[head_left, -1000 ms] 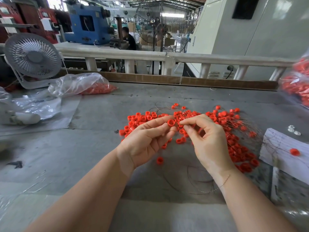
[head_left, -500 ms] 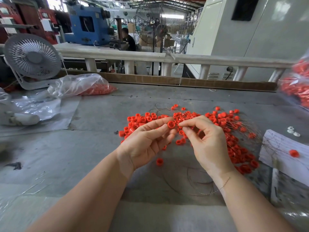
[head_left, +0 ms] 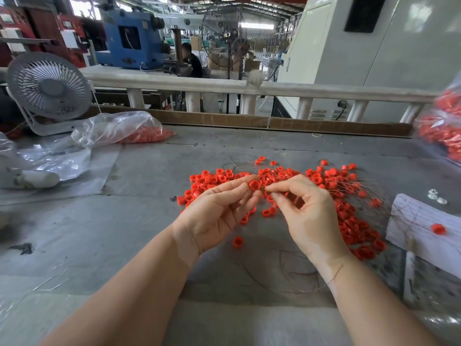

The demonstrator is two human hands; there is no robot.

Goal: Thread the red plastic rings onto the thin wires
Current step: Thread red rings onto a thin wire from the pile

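Two hands are counted: left hand [head_left: 217, 213], right hand [head_left: 309, 216]. One red ring [head_left: 254, 185] is pinched at the left fingertips. Loose red rings [head_left: 349, 221] on the surface [head_left: 124, 221] are too many to be counted, well over a hundred. One ring [head_left: 237, 242] is seen apart near the left wrist, one more [head_left: 438, 228] on the white card [head_left: 421, 226]. Thin wires [head_left: 369, 193] are tangled, so no number can be given. Two bags of rings are seen: one at left [head_left: 119, 129], one at the right edge [head_left: 441, 128]. One small desk fan [head_left: 48, 89]. Two or three small white parts [head_left: 436, 196] are seen, too small to be counted exactly.
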